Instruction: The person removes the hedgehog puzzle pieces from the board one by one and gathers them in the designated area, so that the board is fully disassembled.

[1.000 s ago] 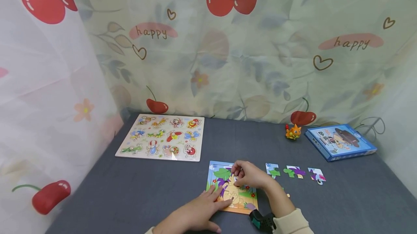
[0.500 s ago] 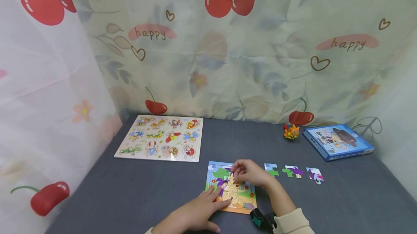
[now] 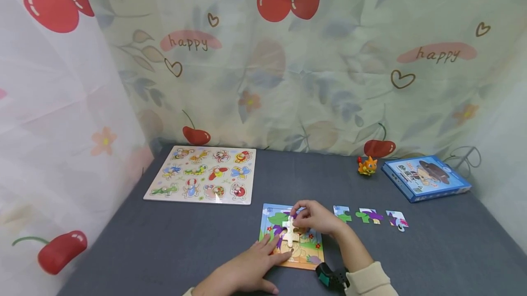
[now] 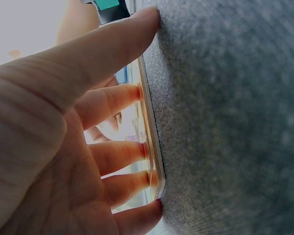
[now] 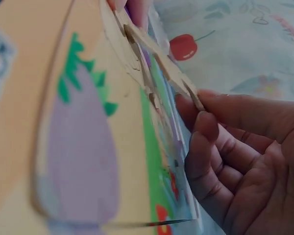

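Note:
My right hand [image 3: 316, 218] pinches a pale wooden jigsaw piece [image 3: 290, 234] between thumb and index finger over a picture puzzle board [image 3: 265, 209]. In the right wrist view the jigsaw piece [image 5: 159, 56] stands tilted, its near end raised in the fingertips and its far end down by the board's picture. My left hand [image 3: 255, 266] lies with straight fingers spread over the board's lower left edge. In the left wrist view several fingertips of the left hand [image 4: 78, 127] press on the board's edge, and the thumb rests on the grey cloth.
Loose jigsaw pieces [image 3: 341, 213] lie in a row right of the board. An insect peg puzzle [image 3: 206, 174] lies at the back left. An orange toy figure [image 3: 367, 166] and a blue box [image 3: 428, 178] sit at the back right. A patterned curtain [image 3: 230, 81] hangs behind.
The jigsaw piece has come up from lying nearly flat in the board to a tilt, raised by the right hand's fingers. The left hand has stayed in place; the head view has shifted slightly.

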Demonstrator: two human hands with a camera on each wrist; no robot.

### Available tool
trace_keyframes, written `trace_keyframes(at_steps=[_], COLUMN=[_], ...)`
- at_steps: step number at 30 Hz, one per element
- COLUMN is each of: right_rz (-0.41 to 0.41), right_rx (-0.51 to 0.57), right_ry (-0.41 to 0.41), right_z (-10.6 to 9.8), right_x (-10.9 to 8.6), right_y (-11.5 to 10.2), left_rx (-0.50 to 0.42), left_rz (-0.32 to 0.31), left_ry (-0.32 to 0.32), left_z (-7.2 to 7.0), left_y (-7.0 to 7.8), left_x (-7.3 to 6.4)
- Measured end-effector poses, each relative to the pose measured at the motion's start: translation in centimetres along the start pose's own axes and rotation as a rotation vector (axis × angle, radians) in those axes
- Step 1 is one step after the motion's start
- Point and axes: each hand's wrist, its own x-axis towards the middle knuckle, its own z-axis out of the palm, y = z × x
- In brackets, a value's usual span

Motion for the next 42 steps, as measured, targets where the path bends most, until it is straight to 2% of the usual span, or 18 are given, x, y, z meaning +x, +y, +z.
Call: trace_keyframes(at_steps=[8,18,26,30,34,42], right_rz=[0.009,0.043,0.077,0.068,0.059,0.09], right_rx=[0.009,-0.025,-0.007,-0.006,-0.024,-0.024], right_ry=[0.024,0.049,0.071,0.075,0.089,0.111], right_z=[-0.9,-2.6,-4.2,-5.1,-6.0,-7.3], right_x=[-0.2,-1.6,-3.3,-4.3,-5.4,-7.0], right_y=[-0.2,0.3,0.5,0.8,1.2,2.4], left_rx=[-0.016,-0.017,-0.012,-0.008,-0.02,-0.009], left_rz=[-0.019,-0.034,-0.036,-0.032,-0.031,-0.016], left_ry=[0.007,-0.001,0.005,0.01,0.0,0.008], left_z=[0.0,0.0,0.1,0.0,-0.1,-0.1], left_y=[0.0,0.1,0.3,0.3,0.4,0.5], left_x=[0.1,0.1,0.1,0.0,-0.1,-0.2])
